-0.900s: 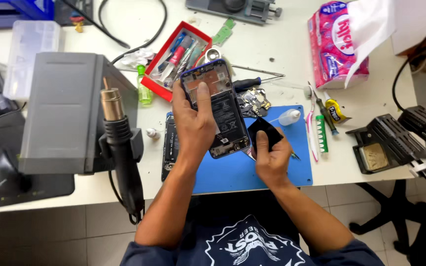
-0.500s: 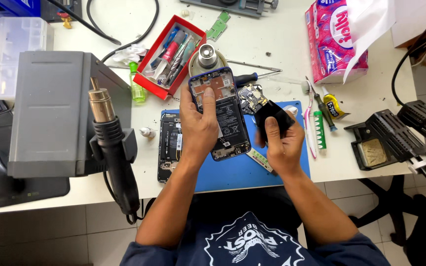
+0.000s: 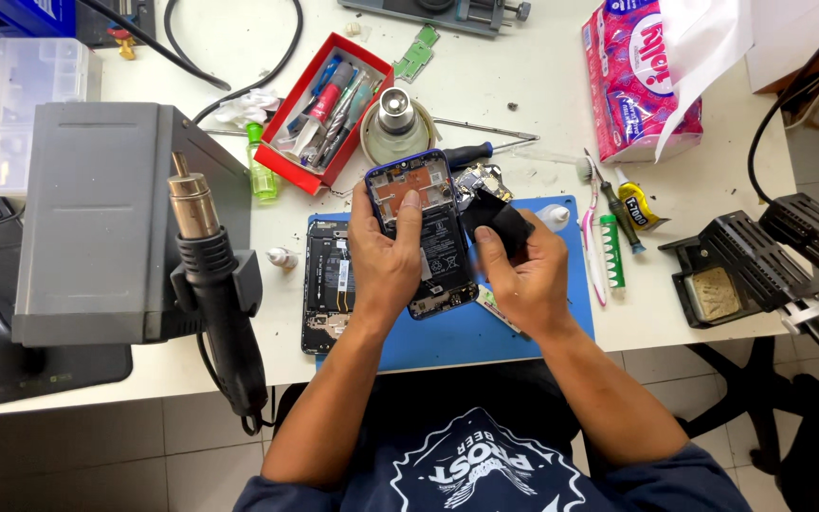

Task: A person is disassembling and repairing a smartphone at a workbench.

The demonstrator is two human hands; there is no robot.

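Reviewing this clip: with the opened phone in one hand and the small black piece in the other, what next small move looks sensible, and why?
Probably bring the black piece the last bit leftward onto the opened phone. The left hand grips the phone above the blue mat, its inside facing up, and the right hand holds the piece right beside the phone's edge. Whether they touch, I cannot tell.

Bright, even light falls from overhead on the white tabletop (image 3: 523, 76), which looks nearly washed out at the far side. Shadows are short and soft. The chrome nozzle of the black hot-air gun (image 3: 191, 204) at left carries a glint. Focus is sharp throughout, with mild wide-angle bending toward the edges.
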